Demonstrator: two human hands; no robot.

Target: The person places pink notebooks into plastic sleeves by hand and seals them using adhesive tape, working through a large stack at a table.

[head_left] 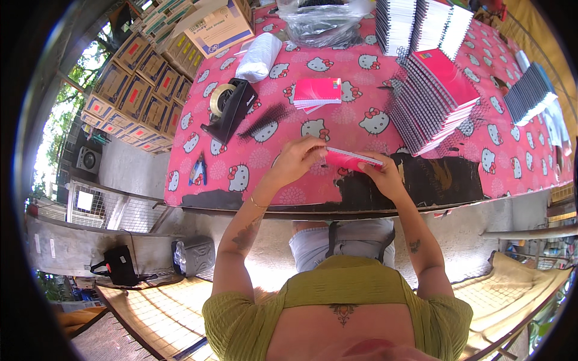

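We log bare patterned cloth (509,147) right of the notebook stack (430,99); ragged black patch (415,186) between stack and near edge. Glossy pink coil-bound notebook (346,159) left of the stack: right hand (387,175) grips one end, thumb uppermost; left hand (296,157), fingers bunched, at the other, hold unclear.

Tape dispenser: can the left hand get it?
Probably yes: only low black coils lie between the tape dispenser and the left hand, whose fingers are at the end of the pink notebook.
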